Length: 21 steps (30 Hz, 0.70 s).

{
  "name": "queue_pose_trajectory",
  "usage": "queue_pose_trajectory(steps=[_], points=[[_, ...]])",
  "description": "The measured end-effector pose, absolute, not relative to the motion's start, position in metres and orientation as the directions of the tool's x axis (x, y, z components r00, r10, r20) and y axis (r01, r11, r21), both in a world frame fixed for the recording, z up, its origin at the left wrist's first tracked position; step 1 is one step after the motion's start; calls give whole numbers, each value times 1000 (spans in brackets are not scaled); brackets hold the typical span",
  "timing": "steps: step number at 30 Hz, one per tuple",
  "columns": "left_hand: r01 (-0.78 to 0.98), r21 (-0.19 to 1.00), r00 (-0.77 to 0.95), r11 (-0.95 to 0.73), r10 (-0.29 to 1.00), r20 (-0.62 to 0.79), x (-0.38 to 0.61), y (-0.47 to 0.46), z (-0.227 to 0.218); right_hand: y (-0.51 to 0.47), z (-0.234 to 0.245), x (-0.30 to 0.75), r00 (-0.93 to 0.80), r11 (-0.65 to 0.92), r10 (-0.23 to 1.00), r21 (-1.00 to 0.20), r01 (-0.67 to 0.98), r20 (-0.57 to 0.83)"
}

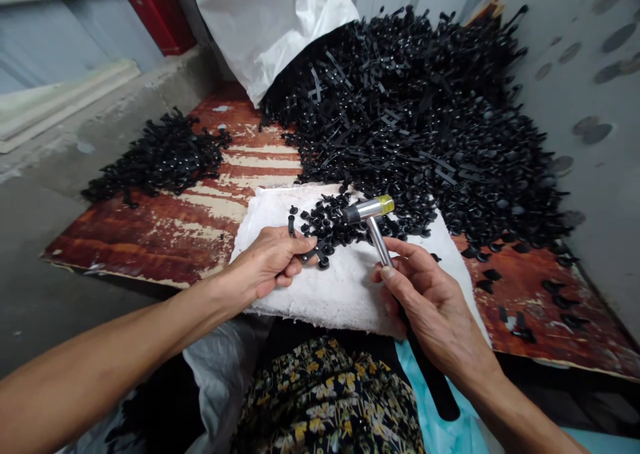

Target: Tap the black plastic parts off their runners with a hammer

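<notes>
My left hand (265, 264) rests over a folded white cloth (345, 294), its fingers pinching a black plastic moulded strip (315, 254) with small round studs. My right hand (430, 301) grips a small hammer (379, 231) with a metal head, a yellow tip and a metal shaft that runs into a black handle. The hammer head hangs just above a small heap of black plastic studs (323, 221) lying on the cloth. Part of the hammer's handle is hidden behind my right hand.
A large heap of black plastic pieces (415, 121) covers a worn red-painted board (150, 234), with a smaller heap (160, 157) at its left. A white sack (265, 21) stands behind. A grey wall (585, 107) rises at the right. Floral fabric (325, 401) lies below.
</notes>
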<state>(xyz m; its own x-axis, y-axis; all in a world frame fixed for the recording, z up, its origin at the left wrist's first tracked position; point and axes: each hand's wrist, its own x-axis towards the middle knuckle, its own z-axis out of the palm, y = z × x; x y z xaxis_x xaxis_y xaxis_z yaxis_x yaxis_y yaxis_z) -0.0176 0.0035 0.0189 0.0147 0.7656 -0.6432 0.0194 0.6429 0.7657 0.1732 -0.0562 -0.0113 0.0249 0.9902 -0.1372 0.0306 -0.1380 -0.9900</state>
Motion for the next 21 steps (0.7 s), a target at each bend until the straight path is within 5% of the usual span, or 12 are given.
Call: queue_pose_trajectory(steps=[21], points=[[40, 733, 115, 679, 726, -678, -24, 9, 16, -56, -13, 174, 13, -120, 993, -993, -3, -120]])
